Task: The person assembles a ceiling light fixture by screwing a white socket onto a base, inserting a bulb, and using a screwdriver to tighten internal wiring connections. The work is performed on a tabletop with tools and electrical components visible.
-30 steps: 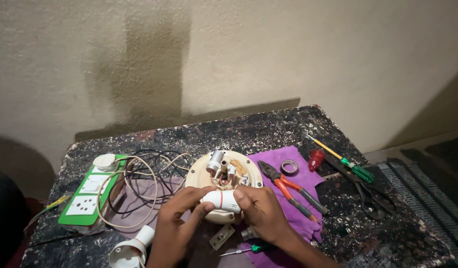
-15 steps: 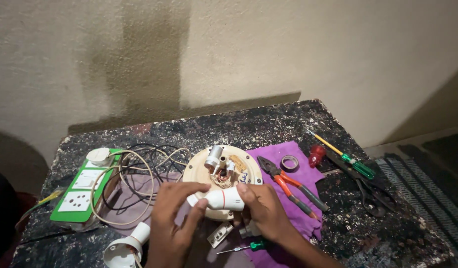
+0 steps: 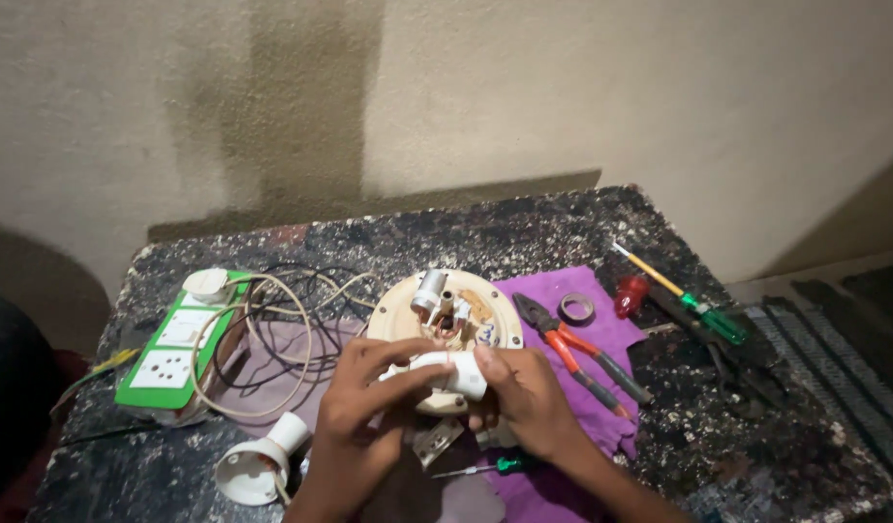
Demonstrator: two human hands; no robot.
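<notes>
We work at a dark speckled stone table set against a plain pale wall. Nearest to us, a small green-handled screwdriver lies on the purple cloth, and a white lamp holder rests at the near left. Just above them our left hand and right hand meet on a white cylindrical fitting, both sets of fingers curled closed around it, the left from the side, the right capping its end. It sits over the near edge of the round cream base plate, whose small metal parts stand exposed. If our grip slips, we judge the fitting could knock those parts or drop among the loose wires. Further right lie red-handled pliers, a tape roll and a green-and-yellow screwdriver; far left, a green switch-and-socket board.
</notes>
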